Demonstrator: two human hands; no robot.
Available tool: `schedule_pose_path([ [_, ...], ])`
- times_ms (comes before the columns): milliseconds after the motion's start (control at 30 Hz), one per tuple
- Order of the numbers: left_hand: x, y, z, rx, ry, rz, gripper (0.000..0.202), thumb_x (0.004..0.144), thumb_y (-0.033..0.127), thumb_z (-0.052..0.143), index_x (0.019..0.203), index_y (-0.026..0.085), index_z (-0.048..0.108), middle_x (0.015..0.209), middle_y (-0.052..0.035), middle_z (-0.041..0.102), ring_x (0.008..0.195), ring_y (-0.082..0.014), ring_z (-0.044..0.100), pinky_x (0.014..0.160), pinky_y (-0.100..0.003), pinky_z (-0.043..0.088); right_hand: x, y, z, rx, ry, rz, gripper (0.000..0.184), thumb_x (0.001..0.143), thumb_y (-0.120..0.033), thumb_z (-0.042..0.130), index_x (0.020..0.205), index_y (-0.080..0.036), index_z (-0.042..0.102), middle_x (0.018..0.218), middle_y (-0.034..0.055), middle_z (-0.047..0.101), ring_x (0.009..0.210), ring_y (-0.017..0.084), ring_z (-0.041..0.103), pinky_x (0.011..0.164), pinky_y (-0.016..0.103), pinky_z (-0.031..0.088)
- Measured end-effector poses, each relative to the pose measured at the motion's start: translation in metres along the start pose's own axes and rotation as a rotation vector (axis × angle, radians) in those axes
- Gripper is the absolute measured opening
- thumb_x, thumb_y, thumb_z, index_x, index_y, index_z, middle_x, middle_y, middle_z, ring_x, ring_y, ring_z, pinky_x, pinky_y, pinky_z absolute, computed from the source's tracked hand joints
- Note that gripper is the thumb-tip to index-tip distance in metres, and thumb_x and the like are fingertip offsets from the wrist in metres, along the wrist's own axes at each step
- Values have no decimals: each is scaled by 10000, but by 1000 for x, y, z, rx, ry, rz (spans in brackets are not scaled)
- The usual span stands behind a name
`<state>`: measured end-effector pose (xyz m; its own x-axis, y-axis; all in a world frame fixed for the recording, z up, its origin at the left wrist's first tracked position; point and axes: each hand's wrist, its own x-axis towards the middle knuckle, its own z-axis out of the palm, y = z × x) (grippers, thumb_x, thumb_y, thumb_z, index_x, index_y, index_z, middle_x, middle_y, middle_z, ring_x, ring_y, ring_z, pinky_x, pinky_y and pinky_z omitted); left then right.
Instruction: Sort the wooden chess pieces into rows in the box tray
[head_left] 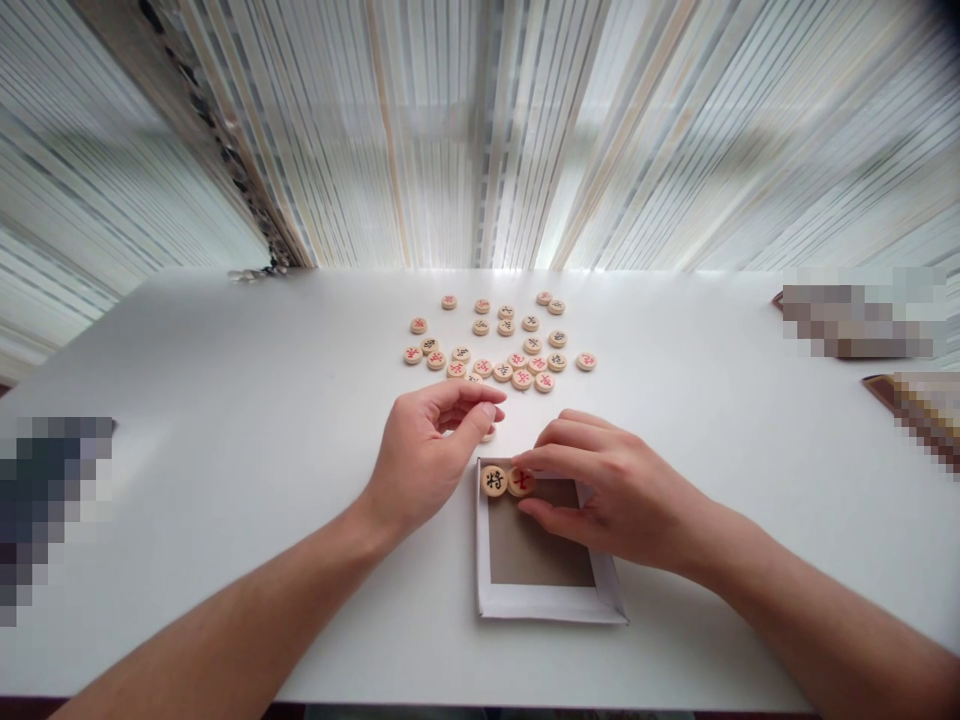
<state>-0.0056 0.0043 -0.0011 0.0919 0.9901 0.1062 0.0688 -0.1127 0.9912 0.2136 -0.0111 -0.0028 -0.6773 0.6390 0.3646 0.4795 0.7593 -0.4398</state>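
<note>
A shallow white box (pixel 551 600) with a brown floor lies on the white table (pixel 225 400) in front of me. Two round wooden chess pieces sit in its far left corner: one with a black character (pixel 493 481) and one with a red character (pixel 520 482). My right hand (pixel 600 490) reaches over the box, thumb and fingers pinched on the red piece. My left hand (pixel 427 455) hovers just left of the box's far corner, fingers curled over a piece (pixel 489 434) on the table. Several more pieces (pixel 499 345) lie scattered farther back.
Striped white curtains hang behind the table's far edge. Blurred-out objects lie at the right edge (pixel 862 310) and at the left edge (pixel 52 500) of the table.
</note>
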Motion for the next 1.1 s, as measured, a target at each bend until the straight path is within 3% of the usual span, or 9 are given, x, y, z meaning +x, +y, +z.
schedule_pose_path([
  [133,7,-2,-7,20,50,27,137,916,258,761,967,155,835,944,-64,836,880,-199,797,821,-293,658,1,0,-3,20,87,24,89,943,-194,707,1018,-184,754,860,70,739,750,195,638,667,313,534],
  [267,18,-5,-18,59,114,64,165,915,275,765,992,149,840,982,-83,846,899,-214,799,838,-315,652,3,6,-5,89,287,97,57,938,-196,684,934,-196,741,754,22,712,662,159,629,602,282,493],
  [367,26,-6,-28,117,152,98,199,919,308,771,1019,153,845,1002,-93,853,906,-219,797,858,-326,642,4,15,-5,139,439,256,155,942,-217,654,805,-202,725,672,3,687,608,146,575,569,279,440],
  [467,34,-6,-36,181,205,126,230,914,329,761,1021,141,838,963,-94,848,895,-221,792,846,-326,632,6,26,-4,239,513,453,260,944,-323,660,729,-189,721,610,-1,630,563,139,488,537,287,382],
  [600,44,-8,-48,259,260,122,256,906,336,738,1033,132,830,976,-97,848,875,-213,783,823,-315,622,9,37,-3,373,522,601,344,918,-430,677,684,-181,714,584,-16,540,543,128,407,531,293,337],
  [800,53,-16,-61,415,270,106,226,872,332,748,993,169,848,964,-84,860,892,-230,792,857,-321,602,10,43,0,379,521,609,371,909,-465,683,670,-182,706,579,-17,542,556,139,443,566,297,390],
  [933,52,-17,-61,531,251,110,193,868,336,739,940,199,855,919,-59,861,802,-226,770,798,-321,590,9,46,5,342,501,611,375,936,-475,664,722,-176,737,611,1,596,581,151,479,568,293,393],
  [1100,51,-19,-57,620,228,142,176,888,318,708,920,221,852,951,-52,868,815,-233,761,822,-335,590,10,49,6,284,469,616,382,952,-478,638,746,-174,745,657,15,642,593,153,485,576,297,381],
])
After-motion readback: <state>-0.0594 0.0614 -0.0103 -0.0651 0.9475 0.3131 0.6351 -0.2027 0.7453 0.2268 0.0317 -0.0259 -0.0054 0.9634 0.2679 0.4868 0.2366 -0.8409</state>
